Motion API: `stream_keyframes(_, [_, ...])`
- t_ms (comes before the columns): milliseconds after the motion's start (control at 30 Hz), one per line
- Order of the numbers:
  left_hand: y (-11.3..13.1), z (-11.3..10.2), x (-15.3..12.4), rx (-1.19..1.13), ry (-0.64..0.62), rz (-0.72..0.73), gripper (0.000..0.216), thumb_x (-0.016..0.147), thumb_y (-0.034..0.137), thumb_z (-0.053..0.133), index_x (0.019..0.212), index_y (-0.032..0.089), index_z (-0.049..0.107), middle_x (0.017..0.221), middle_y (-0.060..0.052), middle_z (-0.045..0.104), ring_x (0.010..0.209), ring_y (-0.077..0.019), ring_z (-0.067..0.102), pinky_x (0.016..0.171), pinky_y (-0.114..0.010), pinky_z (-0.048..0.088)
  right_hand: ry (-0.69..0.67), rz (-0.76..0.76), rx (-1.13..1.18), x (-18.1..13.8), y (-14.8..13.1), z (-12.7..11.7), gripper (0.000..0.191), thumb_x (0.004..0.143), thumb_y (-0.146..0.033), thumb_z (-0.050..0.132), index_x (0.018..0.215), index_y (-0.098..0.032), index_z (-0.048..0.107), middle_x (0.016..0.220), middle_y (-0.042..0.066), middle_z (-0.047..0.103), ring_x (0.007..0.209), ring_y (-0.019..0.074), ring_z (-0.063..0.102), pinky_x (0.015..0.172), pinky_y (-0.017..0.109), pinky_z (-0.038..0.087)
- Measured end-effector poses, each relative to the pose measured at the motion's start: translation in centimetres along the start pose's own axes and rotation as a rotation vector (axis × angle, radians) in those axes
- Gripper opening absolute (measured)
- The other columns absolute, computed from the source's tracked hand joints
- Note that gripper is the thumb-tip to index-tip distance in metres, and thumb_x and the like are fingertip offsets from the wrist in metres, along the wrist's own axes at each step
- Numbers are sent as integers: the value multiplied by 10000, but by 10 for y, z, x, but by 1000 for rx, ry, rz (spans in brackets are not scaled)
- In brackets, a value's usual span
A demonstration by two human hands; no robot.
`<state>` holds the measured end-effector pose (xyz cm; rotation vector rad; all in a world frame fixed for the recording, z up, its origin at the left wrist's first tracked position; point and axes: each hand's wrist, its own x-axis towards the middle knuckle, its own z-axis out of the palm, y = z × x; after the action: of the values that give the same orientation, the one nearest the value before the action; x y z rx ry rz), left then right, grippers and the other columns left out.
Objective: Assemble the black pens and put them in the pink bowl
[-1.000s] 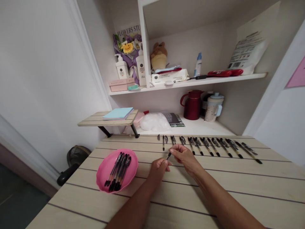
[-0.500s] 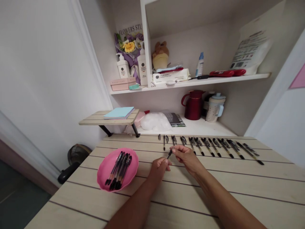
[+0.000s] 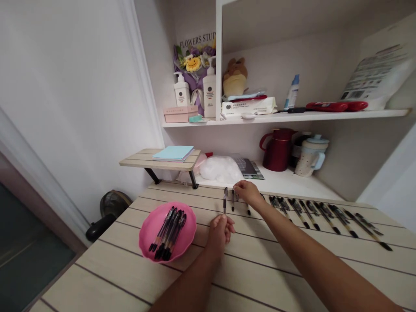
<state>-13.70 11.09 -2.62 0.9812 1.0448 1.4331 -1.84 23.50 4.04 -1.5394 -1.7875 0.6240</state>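
The left hand [image 3: 222, 229] pinches a slim pen [image 3: 225, 199] by its near end, long axis running almost straight away from the person. Left of it, on the pale, dark-lined table [image 3: 130, 268], sits a scalloped pink bowl [image 3: 146, 225] of pens. The right hand [image 3: 248, 193] bunches its fingertips at the far edge; their grip I cannot tell. Beyond stands a dark-red jug [image 3: 278, 151].

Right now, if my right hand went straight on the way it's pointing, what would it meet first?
Probably the pen in your left hand, though depth is unclear: your right hand might pass behind it toward the white bag.
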Motion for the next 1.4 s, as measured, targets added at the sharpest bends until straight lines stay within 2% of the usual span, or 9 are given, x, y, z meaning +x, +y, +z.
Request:
stream_keyframes(133, [-4,-1,2,-35,21,-7,449,748,580,435,708,141,520,511,13,530,308,-28,298,341,-184,156,-7,3,-159,28,-15,33,172,693,-240,601,823,-132,637,920,176,669,918,266,605,721,300,424])
stream_keyframes(300, [-8,-3,4,-55,32,5,462,755,586,429,712,137,528,503,8,532,298,-25,292,338,-184,149,-41,27,-256,38,-23,68,229,720,-113,551,936,-68,612,941,247,645,933,278,615,764,336,429])
stream_keyframes(467, [-7,-3,4,-82,50,4,465,748,589,442,702,136,532,505,6,529,301,-24,293,340,-188,146,-70,16,-224,32,-24,78,198,699,-46,534,871,-66,630,904,251,648,905,276,623,754,338,431])
stream_keyframes(600, [-5,-3,3,-78,45,2,455,742,586,450,716,139,531,506,8,533,308,-27,288,348,-189,137,-106,-16,-95,10,-18,65,51,697,-158,581,679,-132,620,724,140,669,759,233,632,658,290,443])
stream_keyframes(700, [-3,-1,3,-49,-12,0,435,741,563,464,775,136,546,475,28,512,305,-25,231,356,-194,106,-85,-17,70,-16,-3,40,225,792,-350,487,731,-164,599,636,56,634,602,164,591,550,253,433])
stream_keyframes(833, [-2,1,1,36,-88,-2,426,743,508,491,903,123,580,450,46,489,326,-34,201,377,-207,100,72,-3,803,-51,17,-1,353,715,-504,561,859,-182,580,612,6,574,509,119,505,473,236,395])
stream_keyframes(900, [-2,1,0,89,-126,-9,432,740,495,499,921,115,594,434,48,473,342,-43,223,388,-210,121,127,0,1002,-64,18,-17,386,646,-493,645,876,-189,586,611,-3,561,514,114,492,470,234,384])
stream_keyframes(1100, [-4,0,0,193,-202,30,408,760,463,481,919,110,608,425,45,462,368,-59,258,413,-212,161,139,-57,947,-86,-2,-35,353,672,-453,638,891,-181,596,621,-7,548,542,107,472,493,229,369])
stream_keyframes(1400, [4,3,-5,234,-185,-6,383,743,467,484,878,132,611,432,43,457,380,-68,263,423,-217,165,-60,-87,796,-83,3,-26,334,633,-458,646,812,-179,616,543,-26,522,480,105,439,440,226,305])
